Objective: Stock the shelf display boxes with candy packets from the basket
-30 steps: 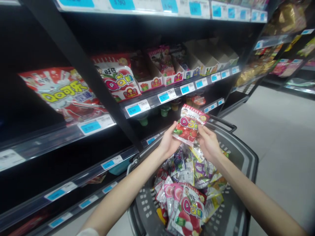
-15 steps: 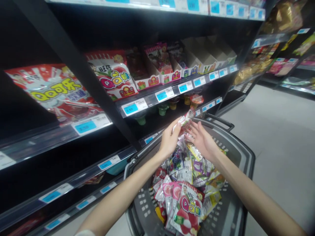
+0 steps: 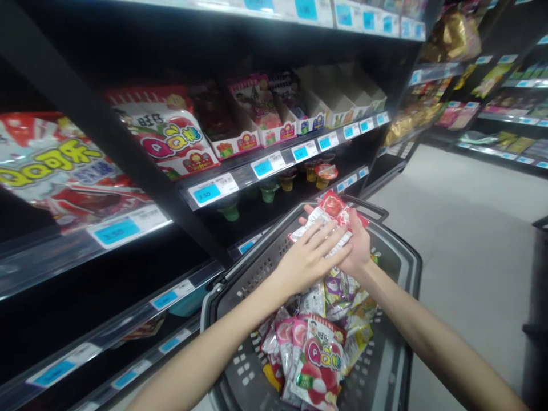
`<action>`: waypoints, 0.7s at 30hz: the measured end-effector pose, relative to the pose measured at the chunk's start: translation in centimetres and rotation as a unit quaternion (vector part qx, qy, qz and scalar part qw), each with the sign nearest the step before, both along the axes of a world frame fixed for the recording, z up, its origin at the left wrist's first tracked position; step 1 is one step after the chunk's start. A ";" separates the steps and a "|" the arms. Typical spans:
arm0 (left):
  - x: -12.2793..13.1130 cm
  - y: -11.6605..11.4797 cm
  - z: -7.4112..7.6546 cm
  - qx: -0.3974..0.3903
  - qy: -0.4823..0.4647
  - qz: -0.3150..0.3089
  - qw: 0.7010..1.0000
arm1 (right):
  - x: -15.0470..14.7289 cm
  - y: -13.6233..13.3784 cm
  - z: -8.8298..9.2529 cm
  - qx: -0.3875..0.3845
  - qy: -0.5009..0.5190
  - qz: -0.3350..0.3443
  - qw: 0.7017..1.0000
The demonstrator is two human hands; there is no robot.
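Note:
A red and white candy packet (image 3: 331, 214) is pressed between my two hands above a grey shopping basket (image 3: 405, 268). My left hand (image 3: 306, 260) lies flat on top of the packet with its fingers stretched out. My right hand (image 3: 358, 248) is under and behind the packet, fingers closed on its right edge. Below the hands the basket holds several candy packets (image 3: 314, 357), the nearest one pink and red with a lychee picture.
Black store shelves on the left carry large red candy bags (image 3: 169, 137), display boxes (image 3: 274, 123) and blue price tags (image 3: 213, 189). Jelly cups (image 3: 325, 173) stand on the shelf just beyond the basket. A grey aisle floor (image 3: 466, 240) runs to the right.
The packet was upright between both hands a second ago. It now lies flat, with my left hand laid over it and my right hand under it. The view has shifted right.

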State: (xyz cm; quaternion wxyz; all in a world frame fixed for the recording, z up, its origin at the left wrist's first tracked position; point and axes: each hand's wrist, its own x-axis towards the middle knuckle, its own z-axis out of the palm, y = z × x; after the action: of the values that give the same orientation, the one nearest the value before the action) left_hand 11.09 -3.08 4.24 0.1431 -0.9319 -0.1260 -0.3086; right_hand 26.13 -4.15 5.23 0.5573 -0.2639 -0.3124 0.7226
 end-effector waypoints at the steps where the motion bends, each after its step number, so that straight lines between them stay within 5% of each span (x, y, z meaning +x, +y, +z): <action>1: 0.1 -0.3 0.1 -0.001 0.001 0.000 1.000 | 0.0 -0.1 0.1 0.004 0.001 -0.003 1.000; 12: 0.7 -1.7 0.1 -0.063 0.007 0.008 0.998 | 0.5 -0.6 -0.3 -0.008 0.021 0.001 1.000; 21: 0.7 -1.5 0.0 0.041 0.019 0.043 0.998 | 0.4 -0.6 0.2 -0.005 0.014 0.007 1.000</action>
State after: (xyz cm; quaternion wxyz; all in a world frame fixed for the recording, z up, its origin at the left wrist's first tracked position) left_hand 11.79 -4.57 4.29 0.1966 -0.9247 -0.1510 -0.2891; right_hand 26.55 -4.76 5.45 0.5553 -0.2538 -0.3028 0.7318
